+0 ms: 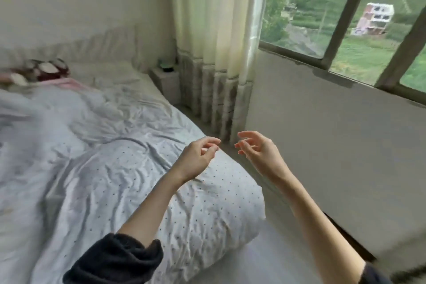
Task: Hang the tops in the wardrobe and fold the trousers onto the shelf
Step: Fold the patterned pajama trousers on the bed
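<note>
My left hand [199, 157] and my right hand [259, 148] are raised side by side in front of me, over the corner of the bed. Both hold nothing, and their fingers are loosely curled towards each other. No tops, trousers, hangers or wardrobe show in this view. A dark red and white patterned cloth [43, 70] lies blurred at the head of the bed, far left; I cannot tell what garment it is.
A bed with a rumpled pale blue dotted duvet [129, 168] fills the left. A small white bedside stand [167, 80] sits in the corner beside striped curtains [214, 41]. A grey wall below a window [334, 18] runs along the right, with a narrow floor strip between.
</note>
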Demonstrator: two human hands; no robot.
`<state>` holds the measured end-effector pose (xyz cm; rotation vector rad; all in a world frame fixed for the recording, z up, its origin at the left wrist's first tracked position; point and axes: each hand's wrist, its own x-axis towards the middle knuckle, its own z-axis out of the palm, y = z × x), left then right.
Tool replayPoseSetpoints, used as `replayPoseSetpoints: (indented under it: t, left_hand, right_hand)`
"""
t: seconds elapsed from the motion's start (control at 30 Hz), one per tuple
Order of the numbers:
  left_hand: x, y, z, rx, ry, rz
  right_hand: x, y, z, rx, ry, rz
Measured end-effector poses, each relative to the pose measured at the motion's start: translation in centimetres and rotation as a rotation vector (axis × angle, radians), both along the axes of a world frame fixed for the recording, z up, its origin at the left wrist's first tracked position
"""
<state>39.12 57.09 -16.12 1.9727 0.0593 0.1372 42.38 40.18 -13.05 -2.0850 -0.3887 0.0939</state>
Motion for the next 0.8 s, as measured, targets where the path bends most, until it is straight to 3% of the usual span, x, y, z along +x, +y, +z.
replayPoseSetpoints:
  t: [0.17,0.43,0.67,0.8]
  left_hand:
    - [-2.9,10.6,-2.3,-0.017,0.071,0.325]
    - [-12.1,22.3,-7.4,-0.101,0.186,0.749]
    - [-20.8,34.4,-12.9,-0.137,0.312,0.964]
    - [-24.3,42.9,-16.6,-0.135,0.407,1.017]
  right_hand:
    - [2.4,12.1,-2.1,-0.037,0.06,0.354]
    - [-0.3,28.3,-7.4,-0.143,0.182,0.803]
    - [-5.6,43.5,-12.5,-0.264,0.215,1.043]
    - [-8.2,52.6,-15.8,-0.317,0.254,1.057]
